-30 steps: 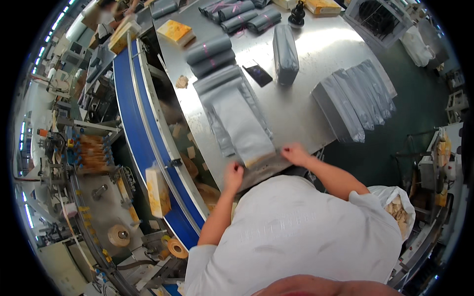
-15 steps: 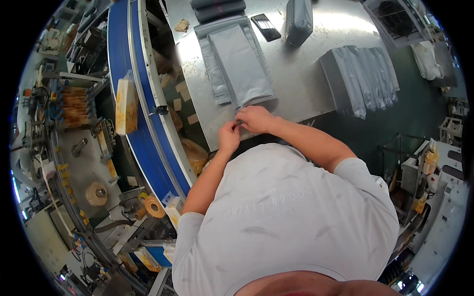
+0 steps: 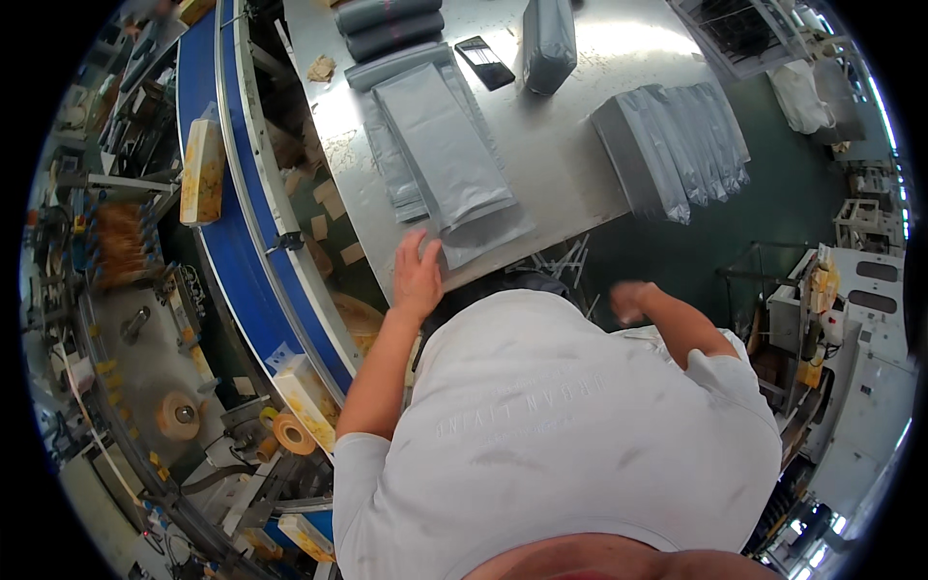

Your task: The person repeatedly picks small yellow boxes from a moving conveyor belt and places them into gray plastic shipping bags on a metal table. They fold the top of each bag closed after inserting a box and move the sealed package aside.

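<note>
My left hand is at the near left edge of the metal table, fingers apart, holding nothing. Its fingertips are beside the near end of a stack of flat grey plastic bags, and I cannot tell whether they touch it. The top bag lies slightly askew, its near flap spread out toward the table edge. My right hand is off the table beside my right hip, smeared by motion, so its fingers cannot be made out.
The metal table carries two dark grey rolls, a phone, an upright grey wrapped pack and a row of grey packs. To my left runs a blue conveyor belt with white-and-yellow boxes.
Both hands have come off the near end of the top bag. The left has drawn slightly back and opened; the right has swung away to my right side. The view has shifted slightly.
</note>
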Demonstrator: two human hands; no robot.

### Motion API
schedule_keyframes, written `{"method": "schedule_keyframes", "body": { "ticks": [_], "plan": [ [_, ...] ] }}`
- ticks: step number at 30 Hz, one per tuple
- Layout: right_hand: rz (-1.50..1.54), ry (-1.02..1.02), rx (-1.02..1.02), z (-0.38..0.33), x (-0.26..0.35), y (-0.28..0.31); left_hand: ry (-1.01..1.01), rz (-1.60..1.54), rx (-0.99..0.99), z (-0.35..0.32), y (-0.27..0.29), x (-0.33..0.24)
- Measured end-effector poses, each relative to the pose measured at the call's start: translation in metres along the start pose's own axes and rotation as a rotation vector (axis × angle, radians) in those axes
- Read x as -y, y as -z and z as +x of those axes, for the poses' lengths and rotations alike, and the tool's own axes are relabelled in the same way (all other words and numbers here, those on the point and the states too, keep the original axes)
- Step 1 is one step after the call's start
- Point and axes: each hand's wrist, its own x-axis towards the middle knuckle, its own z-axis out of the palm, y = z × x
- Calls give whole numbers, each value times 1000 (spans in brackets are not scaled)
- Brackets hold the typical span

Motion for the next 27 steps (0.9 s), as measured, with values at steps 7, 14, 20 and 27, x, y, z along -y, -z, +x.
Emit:
{"method": "schedule_keyframes", "body": {
  "ticks": [7,14,20,27],
  "plan": [
    [-453,583,-1567,-68,63,249,-651,242,219,55,2,26],
    [-15,835,-1382,17,25,282,-379,-15,285,59,9,47],
    [1207,296,-1159,35,64,319,903,-543,-111,89,-40,51],
    [1362,451,-1572,67,88,323,772,-548,-444,107,-57,20]
  ]
}}
